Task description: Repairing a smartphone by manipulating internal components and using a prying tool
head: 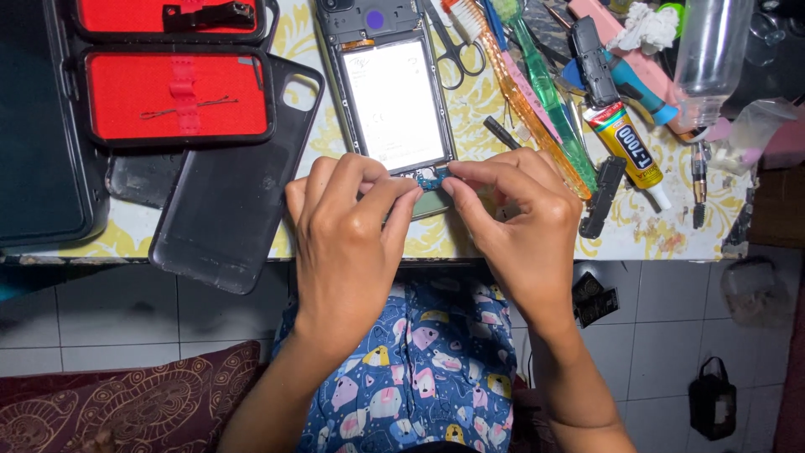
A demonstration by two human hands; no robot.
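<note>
An opened phone (387, 92) lies face down on the table, its back removed and a white battery showing. At its near end sits a small blue circuit board (433, 177). My left hand (348, 226) and my right hand (511, 214) meet there, the fingertips of both pinching that small board from either side. A dark grey phone back cover (231, 193) lies to the left, overhanging the table edge.
A black case with red foam (172, 92) lies at the back left. Scissors (453, 46), toothbrushes (537, 92), a glue tube (625, 138) and a clear bottle (708, 50) crowd the right. The table edge (637, 247) runs below my hands, tiled floor beneath.
</note>
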